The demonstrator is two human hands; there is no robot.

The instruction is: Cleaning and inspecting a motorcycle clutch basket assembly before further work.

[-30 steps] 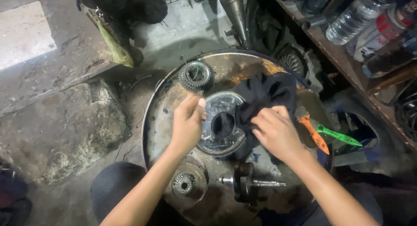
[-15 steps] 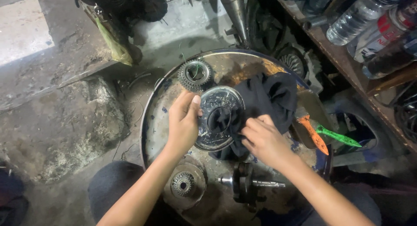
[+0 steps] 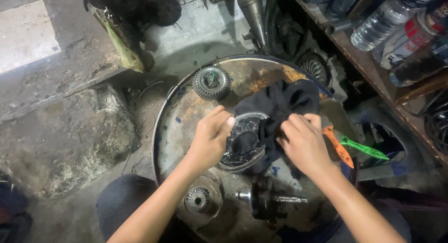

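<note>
A round metal disc part (image 3: 242, 145) with a hole in its middle lies tilted over a rusty round tray (image 3: 186, 112). My left hand (image 3: 211, 138) grips the disc's left edge. My right hand (image 3: 303, 142) is closed on a black cloth (image 3: 280, 103) that drapes over the disc's right side and reaches into its centre hole.
On the tray lie a toothed gear (image 3: 212, 83) at the back, a smaller gear on a plate (image 3: 198, 199) at the front, and a shaft part (image 3: 268, 199). An orange-handled tool (image 3: 338, 147) and a green-handled tool (image 3: 364, 149) lie at the right. Bottles (image 3: 382, 26) stand on a shelf.
The disc has been tipped up and turned under the cloth. My right hand has shifted along its right side with the cloth, and my left hand has kept its hold.
</note>
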